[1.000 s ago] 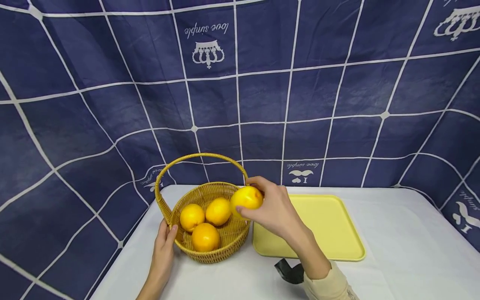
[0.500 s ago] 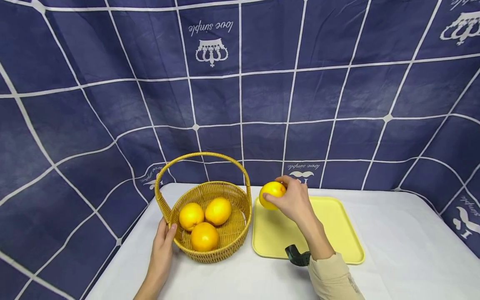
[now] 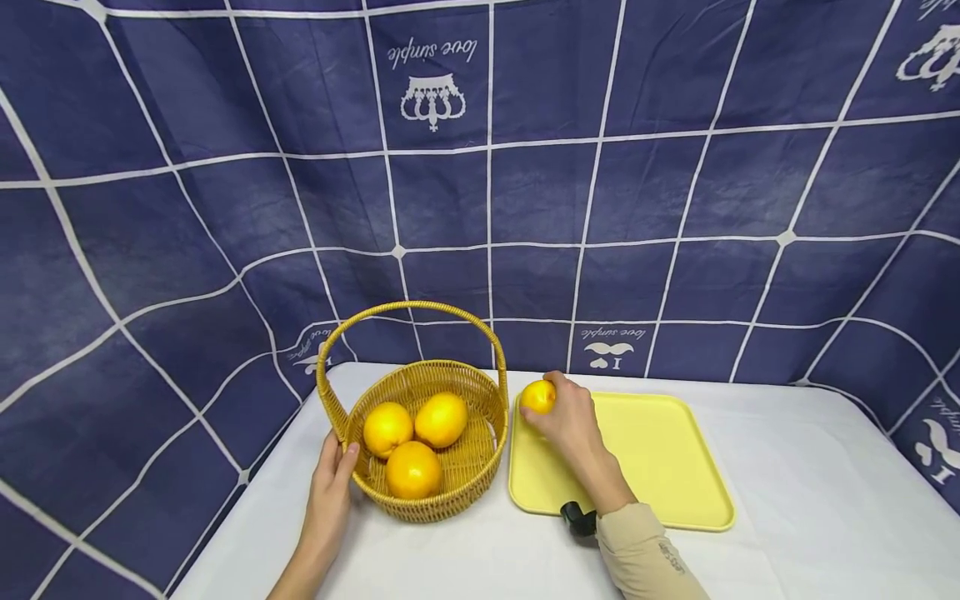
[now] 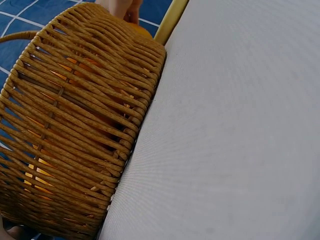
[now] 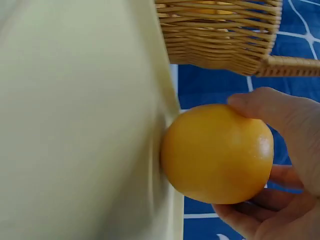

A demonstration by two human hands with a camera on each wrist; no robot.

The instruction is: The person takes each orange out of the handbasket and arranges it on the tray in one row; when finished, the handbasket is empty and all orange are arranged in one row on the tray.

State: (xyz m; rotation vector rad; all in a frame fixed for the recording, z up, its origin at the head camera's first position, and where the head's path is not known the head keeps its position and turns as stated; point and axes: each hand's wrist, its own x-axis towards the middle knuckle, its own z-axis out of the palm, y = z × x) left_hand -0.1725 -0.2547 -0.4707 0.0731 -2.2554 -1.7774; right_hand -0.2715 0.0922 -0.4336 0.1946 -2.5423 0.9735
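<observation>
My right hand (image 3: 567, 417) grips an orange (image 3: 538, 397) at the far left corner of the yellow tray (image 3: 645, 450). In the right wrist view the held orange (image 5: 217, 152) is right at the tray's surface, with the thumb on one side and fingers curled on the other. My left hand (image 3: 330, 483) holds the left side of a wicker basket (image 3: 427, 510), thumb over the rim beside the foot of its arched handle. Three more oranges (image 3: 414, 471) lie inside the basket. The left wrist view shows the basket's woven wall (image 4: 75, 115) from close by.
The basket stands left of the tray, close to its edge, on a white-covered table (image 3: 817, 492). A dark blue curtain (image 3: 540, 200) with white lines hangs behind. A black strap-like piece (image 3: 577, 521) sits beneath the right wrist.
My right hand has carried the orange from over the basket's right rim rightward, then down to the tray's far left corner. The left hand keeps its hold on the basket.
</observation>
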